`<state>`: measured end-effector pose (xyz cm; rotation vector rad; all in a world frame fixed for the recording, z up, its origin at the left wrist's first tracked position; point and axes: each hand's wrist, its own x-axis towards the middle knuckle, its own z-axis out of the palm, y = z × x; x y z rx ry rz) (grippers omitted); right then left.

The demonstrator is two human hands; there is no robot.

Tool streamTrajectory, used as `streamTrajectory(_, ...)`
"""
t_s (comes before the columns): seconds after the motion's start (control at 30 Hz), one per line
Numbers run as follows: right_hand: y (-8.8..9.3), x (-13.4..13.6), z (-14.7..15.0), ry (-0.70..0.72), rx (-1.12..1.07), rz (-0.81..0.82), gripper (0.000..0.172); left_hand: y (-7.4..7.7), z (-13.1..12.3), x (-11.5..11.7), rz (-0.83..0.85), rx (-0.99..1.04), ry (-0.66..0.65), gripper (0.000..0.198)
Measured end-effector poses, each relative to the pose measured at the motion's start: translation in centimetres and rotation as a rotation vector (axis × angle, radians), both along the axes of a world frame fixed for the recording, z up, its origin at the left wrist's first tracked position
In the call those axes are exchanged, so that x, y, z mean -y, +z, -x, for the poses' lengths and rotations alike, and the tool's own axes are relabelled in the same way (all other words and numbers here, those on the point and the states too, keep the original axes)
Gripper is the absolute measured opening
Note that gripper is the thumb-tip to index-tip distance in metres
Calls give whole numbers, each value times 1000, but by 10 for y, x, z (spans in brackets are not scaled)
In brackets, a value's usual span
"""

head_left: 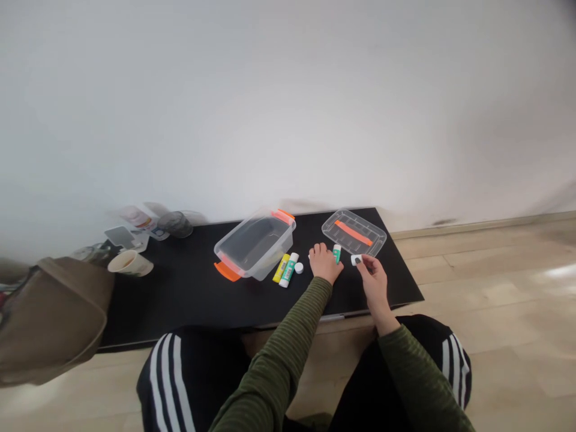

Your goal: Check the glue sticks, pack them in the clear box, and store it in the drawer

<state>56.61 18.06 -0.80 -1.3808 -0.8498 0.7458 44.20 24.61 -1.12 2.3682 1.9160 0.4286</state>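
Observation:
My left hand point(324, 264) rests low over the black table, its thumb and fingers closed around a green-and-white glue stick point(337, 253) that shows on its right side. A small bit of white peeks out at that hand's left edge; its kind is hidden. In my right hand point(374, 281), a white cap point(356, 260) is pinched between thumb and fingers, just right of the glue stick. To the left lie another green-and-white glue stick point(288, 270), a yellow glue stick point(281, 268) and a loose white cap point(299, 268).
An open clear plastic box point(258, 243) with orange latches stands left of the glue sticks. Its clear lid point(355, 233) lies at the back right. A paper cup point(130, 263), a dark glass point(175, 224) and a brown bag point(54, 318) are at the left.

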Motion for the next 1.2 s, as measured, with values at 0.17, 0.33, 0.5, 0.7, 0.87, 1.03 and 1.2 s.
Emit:
streamTrajectory(0.17, -1, 4, -5, -3, 5, 1, 39, -2, 2, 4, -25, 90, -41, 30)
streamTrajectory(0.33, -4, 3, -14, -42, -25, -11, 44, 15, 13, 12, 20, 361, -8, 13)
streamTrajectory(0.5, 0, 5, -17, 33, -164, -46, 45, 24, 36, 40, 208, 741, -34, 17)
streamTrajectory(0.7, 9, 11, -7, 199, -230, -62, 41, 26, 53, 69, 304, 994, -94, 20)
streamTrajectory(0.87, 9, 13, -2, 323, -235, -57, 38, 30, 61, 76, 310, 1014, -72, 20)
streamTrajectory(1.03, 10, 15, 0, 387, -245, -33, 39, 32, 69, 81, 311, 1005, -40, 22)
streamTrajectory(1.2, 13, 19, 3, 459, -244, -2, 40, 35, 77, 87, 329, 1001, -23, 22)
